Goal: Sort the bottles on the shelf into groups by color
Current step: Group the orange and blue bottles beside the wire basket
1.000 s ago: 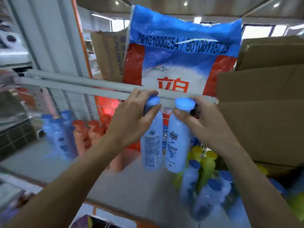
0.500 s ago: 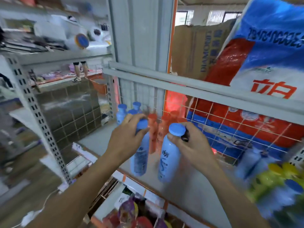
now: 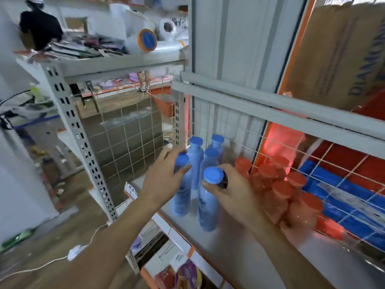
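Note:
My left hand (image 3: 161,176) grips the neck of a blue bottle (image 3: 181,197) standing on the grey shelf (image 3: 235,245). Beside it, my right hand (image 3: 233,190) grips the neck of a second blue bottle (image 3: 207,207), its base at the shelf board. Just behind them, at the shelf's left end, stand three blue-capped bottles (image 3: 205,159). To the right of those is a cluster of several orange bottles (image 3: 285,195) against the wire back.
A wire grid (image 3: 333,184) backs the shelf, with a red and blue sack behind it. A grey perforated upright (image 3: 83,147) stands at the left. A beam (image 3: 270,105) runs overhead. Packets lie on the lower shelf (image 3: 183,274). A person in black (image 3: 39,24) stands far left.
Both hands carried their blue bottles leftward from the mixed yellow and blue group to the shelf's left end and lowered them beside the standing blue bottles. The view swung left.

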The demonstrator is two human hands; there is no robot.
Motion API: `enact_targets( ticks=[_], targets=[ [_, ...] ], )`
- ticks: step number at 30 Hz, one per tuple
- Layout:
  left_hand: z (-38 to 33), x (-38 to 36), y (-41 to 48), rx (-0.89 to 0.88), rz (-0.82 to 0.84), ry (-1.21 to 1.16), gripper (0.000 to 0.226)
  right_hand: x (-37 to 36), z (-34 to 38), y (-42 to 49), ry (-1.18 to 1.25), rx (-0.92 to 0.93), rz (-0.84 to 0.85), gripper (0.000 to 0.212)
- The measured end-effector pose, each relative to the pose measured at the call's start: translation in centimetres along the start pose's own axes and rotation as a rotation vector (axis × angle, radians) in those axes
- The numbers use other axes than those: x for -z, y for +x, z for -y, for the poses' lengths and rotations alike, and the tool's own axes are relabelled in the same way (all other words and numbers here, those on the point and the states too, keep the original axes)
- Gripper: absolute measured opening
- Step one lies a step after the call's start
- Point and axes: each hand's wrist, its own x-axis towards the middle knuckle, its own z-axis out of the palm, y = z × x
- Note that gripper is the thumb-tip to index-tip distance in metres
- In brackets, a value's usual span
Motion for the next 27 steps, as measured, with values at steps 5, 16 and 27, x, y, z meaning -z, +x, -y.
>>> enact_targets(
  ticks=[5,16,27],
  targets=[
    [2.7,0.0,2.5,0.020,0.015,-0.001,0.035,-2.5,-0.6,2.6,-0.066,-0.039,-0.007,0.033],
    [9.0,-1.0,7.7,-0.099,0.158,-0.097,0.038,-8.2,0.4,5.6,-0.115,-0.307,-0.211,0.039],
    [10.2,-0.8,9.4,-0.224,0.306,-0.015,0.046,-9.6,2.5,5.6,-0.388,-0.384,-0.317,0.034]
  ],
)
